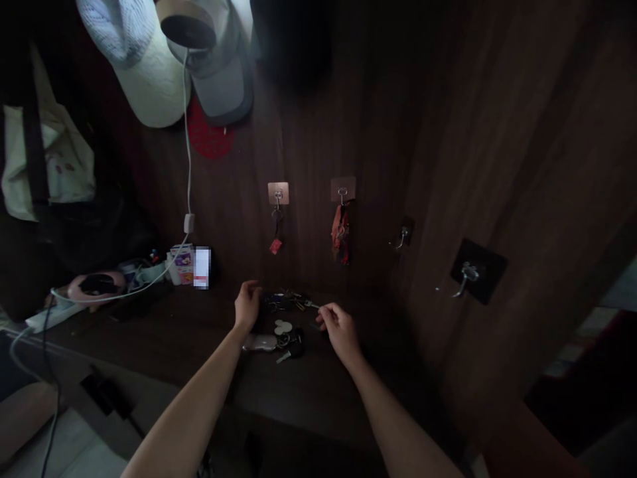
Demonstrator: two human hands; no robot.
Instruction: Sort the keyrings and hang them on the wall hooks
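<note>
A bunch of keys point(286, 301) lies on the dark wooden top between my hands. My right hand point(339, 326) is closed, its thumb and finger pinching a silver key point(312, 305) at the right end of the bunch. At the left end, my left hand point(246, 305) rests close to the keys with bent fingers slightly apart; I cannot tell whether it touches them. Nearer to me lies a second key set: a pale oblong holder point(261, 342), a round-lobed white tag point(283, 326), a black fob point(297, 343) and a loose-hanging key point(283, 357).
Wall hooks hold a ring with a red tag point(275, 246) and a red-orange key pouch point(340, 226). Two hooks point(466, 272) point(401, 236) stick out on the right. A lit phone-like screen point(201, 267), small boxes point(182, 264) and a white cable point(188, 146) stand left. Caps point(221, 86) hang above.
</note>
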